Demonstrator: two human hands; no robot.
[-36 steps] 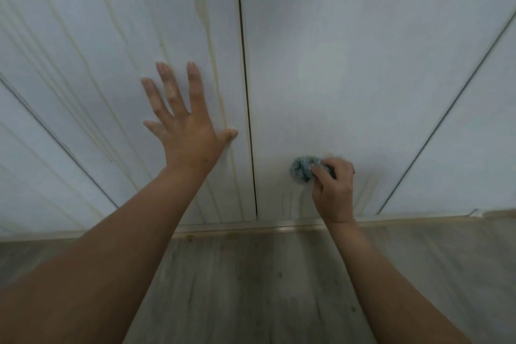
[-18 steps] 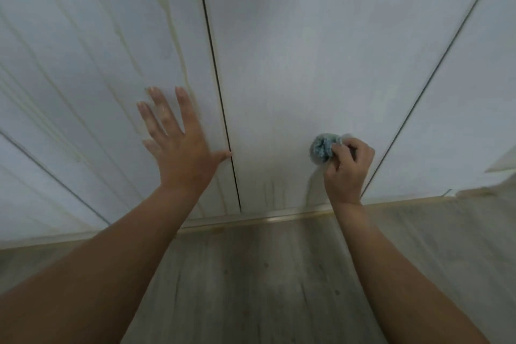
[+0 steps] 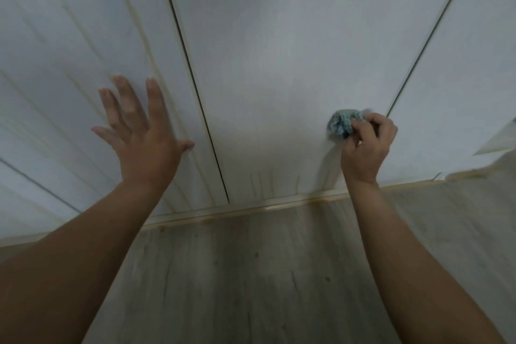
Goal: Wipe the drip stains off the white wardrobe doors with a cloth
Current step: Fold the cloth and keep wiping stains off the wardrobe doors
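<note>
Wiping is the step in hand, judging from the head view. At centre right of the frame the right hand (image 3: 365, 148) grips a bunched blue cloth (image 3: 342, 124), fingers curled round it, and presses it against the middle door (image 3: 279, 50), low down near that door's right edge. At centre left the left hand (image 3: 142, 137) appears to rest flat on the left door (image 3: 69, 36), fingers spread, holding nothing. Yellowish drip stains (image 3: 141, 33) run down the left door in long lines. Short faint streaks (image 3: 259, 184) show at the foot of the middle door, below and left of the cloth, just above the bottom rail (image 3: 251, 208). The next move probably calls for carrying the cloth down and left over those streaks, then across to the left door.
</note>
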